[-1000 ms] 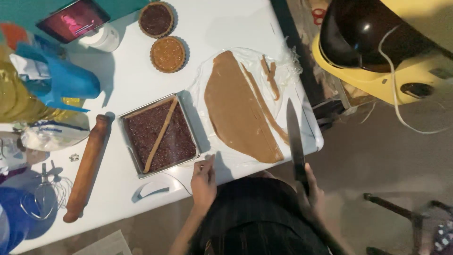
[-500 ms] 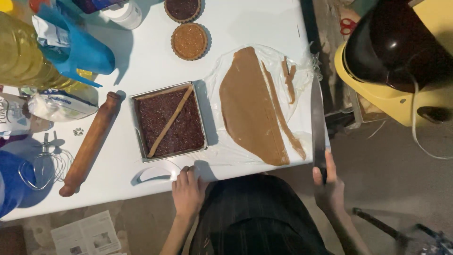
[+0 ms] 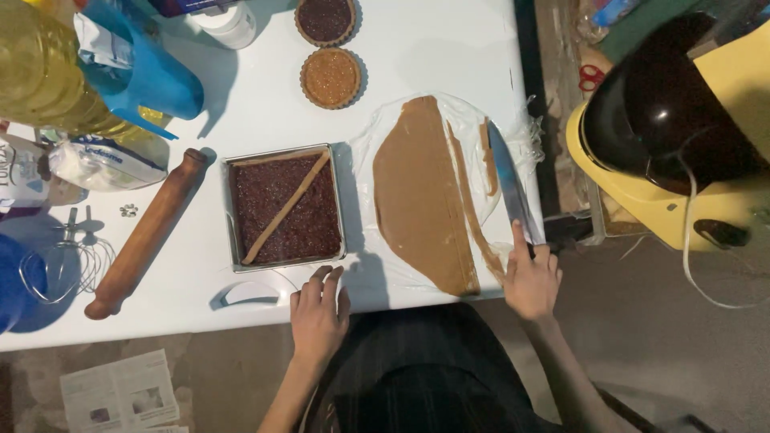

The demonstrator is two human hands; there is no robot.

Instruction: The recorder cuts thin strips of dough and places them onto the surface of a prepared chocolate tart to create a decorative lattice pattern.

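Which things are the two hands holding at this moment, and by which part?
The right hand holds a long knife by its handle, index finger along the blade's base. The left hand holds nothing; its fingers rest on the table edge below the square tray.

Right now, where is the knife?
In the head view the knife lies on the table's right side, held by the right hand, its blade along the right edge of the rolled-out dough, beside a cut strip.
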